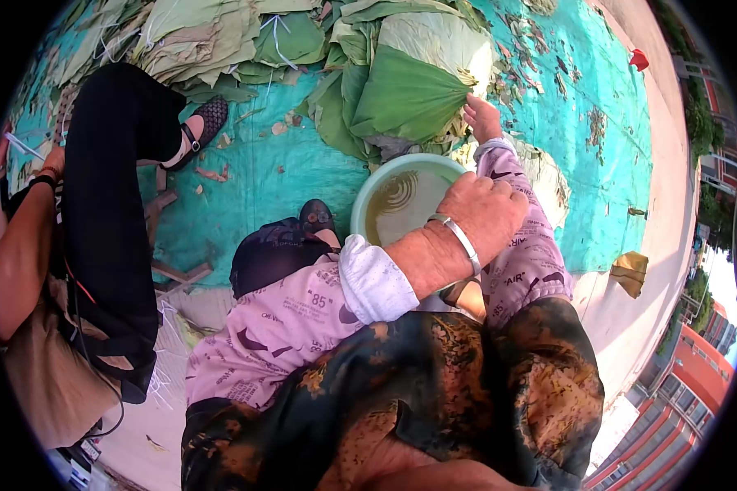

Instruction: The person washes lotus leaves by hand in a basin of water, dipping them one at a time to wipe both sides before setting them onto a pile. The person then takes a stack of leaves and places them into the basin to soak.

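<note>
Near the upper centre of the head view, the right hand is meeting the gathered tip of a green leaf, which is lying on other leaves; whether it is pinching cannot be determined. At centre, the left hand is curling across the right rim of a basin, contents of grip hidden.

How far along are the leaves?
Looks done: stacked leaves bearing a white tie. In hand: right hand at the gathered tip of a broad green leaf; left hand by the basin. Probably remaining: that leaf, no tie visible on it. Total unclear.
</note>
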Tool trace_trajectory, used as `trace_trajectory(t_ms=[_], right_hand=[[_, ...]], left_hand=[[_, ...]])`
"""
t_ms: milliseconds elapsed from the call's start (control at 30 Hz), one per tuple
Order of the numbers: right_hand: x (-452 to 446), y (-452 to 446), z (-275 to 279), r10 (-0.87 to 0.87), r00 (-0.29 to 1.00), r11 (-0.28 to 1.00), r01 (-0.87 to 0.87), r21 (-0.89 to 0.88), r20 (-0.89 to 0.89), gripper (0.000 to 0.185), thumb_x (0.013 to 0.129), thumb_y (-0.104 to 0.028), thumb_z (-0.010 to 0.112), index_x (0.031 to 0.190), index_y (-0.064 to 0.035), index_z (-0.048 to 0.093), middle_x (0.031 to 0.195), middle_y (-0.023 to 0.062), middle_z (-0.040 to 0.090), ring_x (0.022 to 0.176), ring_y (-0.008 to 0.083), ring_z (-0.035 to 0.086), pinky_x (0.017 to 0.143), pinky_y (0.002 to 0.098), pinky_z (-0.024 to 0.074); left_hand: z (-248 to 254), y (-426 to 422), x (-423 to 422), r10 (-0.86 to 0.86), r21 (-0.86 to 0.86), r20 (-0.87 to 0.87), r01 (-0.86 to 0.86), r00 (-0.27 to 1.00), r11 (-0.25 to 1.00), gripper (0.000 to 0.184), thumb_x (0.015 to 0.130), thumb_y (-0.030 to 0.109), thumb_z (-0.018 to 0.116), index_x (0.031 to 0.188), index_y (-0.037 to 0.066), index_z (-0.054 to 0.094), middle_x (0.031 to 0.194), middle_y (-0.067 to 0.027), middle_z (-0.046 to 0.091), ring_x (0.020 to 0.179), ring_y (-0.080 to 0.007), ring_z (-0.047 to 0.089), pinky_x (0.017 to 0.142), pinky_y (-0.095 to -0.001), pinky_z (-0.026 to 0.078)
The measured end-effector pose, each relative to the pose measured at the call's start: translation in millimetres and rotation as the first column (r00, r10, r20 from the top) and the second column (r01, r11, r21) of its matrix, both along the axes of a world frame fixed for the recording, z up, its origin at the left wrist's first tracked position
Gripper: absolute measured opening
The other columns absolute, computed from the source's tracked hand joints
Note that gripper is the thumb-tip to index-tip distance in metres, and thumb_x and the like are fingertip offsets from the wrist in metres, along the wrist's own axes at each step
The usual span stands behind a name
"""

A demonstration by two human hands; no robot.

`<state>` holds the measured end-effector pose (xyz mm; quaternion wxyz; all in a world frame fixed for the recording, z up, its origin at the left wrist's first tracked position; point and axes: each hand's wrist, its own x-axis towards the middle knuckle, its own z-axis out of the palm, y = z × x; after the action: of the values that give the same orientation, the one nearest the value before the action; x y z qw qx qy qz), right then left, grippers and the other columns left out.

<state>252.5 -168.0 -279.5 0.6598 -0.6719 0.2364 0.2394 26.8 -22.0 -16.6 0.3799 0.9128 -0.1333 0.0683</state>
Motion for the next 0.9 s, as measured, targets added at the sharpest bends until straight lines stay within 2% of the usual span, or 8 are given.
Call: trace_trajectory(t_ms=[133,233,333,533,633,733,767,900], right_hand=[[5,-1,7,0.058,0.997,0.996,-0.055,0.063,-0.050,0.047,0.073,-0.026,0.068,0.109,-0.0016,0.050,0.105,0.0113,0.051,0.096,0.0233,0.048,0.079,0.0341,0.0391],[-2,18,37,0.178,0.983,0.984,-0.179,-0.013,-0.034,0.042,0.073,-0.027,0.068,0.104,-0.0025,0.053,0.104,0.0101,0.052,0.095,0.0202,0.048,0.080,0.0344,0.0380],[0,31,37,0.144,0.988,0.972,-0.133,0.196,-0.046,0.034,0.072,-0.024,0.068,0.098,-0.0057,0.056,0.098,0.0068,0.055,0.090,0.0173,0.050,0.078,0.0318,0.0394],[4,49,42,0.291,0.956,0.948,-0.286,0.143,-0.020,0.023,0.073,-0.016,0.066,0.093,-0.0098,0.057,0.083,0.0009,0.057,0.075,0.0142,0.052,0.067,0.0262,0.0394],[6,54,48,0.260,0.959,0.948,-0.276,0.160,0.111,0.024,0.071,-0.014,0.066,0.092,-0.0095,0.056,0.081,0.0007,0.056,0.074,0.0141,0.051,0.064,0.0273,0.0382],[3,61,72,0.258,0.952,0.950,-0.281,0.137,0.166,0.025,0.070,-0.014,0.066,0.093,-0.0090,0.056,0.080,0.0002,0.055,0.074,0.0132,0.050,0.063,0.0283,0.0369],[0,63,84,0.255,0.949,0.953,-0.278,0.116,0.184,0.026,0.070,-0.014,0.066,0.093,-0.0088,0.056,0.081,0.0003,0.055,0.074,0.0130,0.050,0.063,0.0283,0.0367],[-9,59,135,0.258,0.932,0.961,-0.276,0.035,0.256,0.028,0.069,-0.015,0.066,0.094,-0.0077,0.056,0.083,0.0009,0.055,0.076,0.0126,0.050,0.065,0.0283,0.0364]], left_hand=[[-2,1,1,0.015,-0.016,-0.014,-0.015,1.000,1.000,0.007,0.068,0.009,0.053,0.075,0.010,0.051,0.069,-0.0041,0.054,0.069,-0.0208,0.057,0.064,-0.0346,0.041],[-3,-1,3,0.007,0.009,-0.014,-0.007,1.000,1.000,0.007,0.068,0.009,0.053,0.075,0.010,0.051,0.069,-0.0045,0.054,0.069,-0.0209,0.057,0.064,-0.0344,0.042],[-5,-3,1,0.027,0.028,0.013,-0.028,1.000,0.999,0.006,0.069,0.010,0.053,0.075,0.009,0.051,0.069,-0.0047,0.054,0.069,-0.0211,0.057,0.064,-0.0344,0.042],[-1,-1,-1,0.042,0.026,0.016,-0.043,0.999,0.999,0.006,0.071,0.011,0.053,0.076,0.009,0.052,0.070,-0.0059,0.055,0.070,-0.0226,0.057,0.065,-0.0362,0.042],[-3,1,-1,0.071,0.021,0.009,-0.072,0.997,0.997,0.006,0.074,0.014,0.053,0.076,0.008,0.052,0.070,-0.0071,0.056,0.070,-0.0246,0.058,0.064,-0.0381,0.042],[-2,6,1,0.135,0.004,-0.079,-0.136,0.988,0.991,0.010,0.077,0.018,0.053,0.076,0.008,0.052,0.070,-0.0089,0.057,0.071,-0.0271,0.058,0.064,-0.0407,0.042],[0,9,4,0.157,-0.019,-0.171,-0.163,0.973,0.987,0.014,0.079,0.020,0.052,0.081,0.007,0.053,0.075,-0.0109,0.060,0.074,-0.0301,0.058,0.066,-0.0419,0.043],[-2,20,12,0.257,-0.189,-0.293,-0.319,0.921,0.929,0.022,0.078,0.021,0.054,0.093,0.006,0.056,0.080,-0.0132,0.062,0.077,-0.0310,0.059,0.069,-0.0384,0.045]])
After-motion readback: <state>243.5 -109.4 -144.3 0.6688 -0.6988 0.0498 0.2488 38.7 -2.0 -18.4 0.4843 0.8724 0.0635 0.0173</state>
